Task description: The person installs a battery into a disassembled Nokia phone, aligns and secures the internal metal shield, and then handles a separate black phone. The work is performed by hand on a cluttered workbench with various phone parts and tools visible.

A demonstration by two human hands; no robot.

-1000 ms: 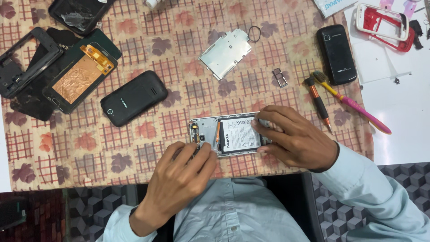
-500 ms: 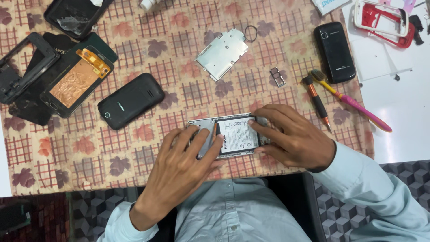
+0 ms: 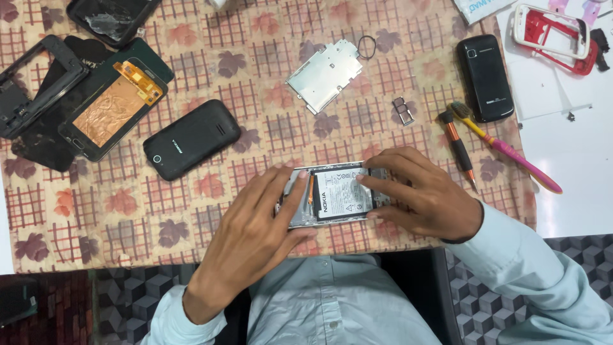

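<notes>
The person wears a pale blue, long-sleeved cotton shirt (image 3: 332,306) with buttoned front, its cuffs reaching both wrists; hands bare, no rings.

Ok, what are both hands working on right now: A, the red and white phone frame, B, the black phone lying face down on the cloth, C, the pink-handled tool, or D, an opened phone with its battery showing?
D: the left hand and right hand both rest their fingers on the opened phone, whose white battery shows between them.

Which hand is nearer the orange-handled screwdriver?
Right. The right hand rests on the opened phone, just left of the orange-handled screwdriver; the left hand sits at the phone's far side, farther away.
</notes>
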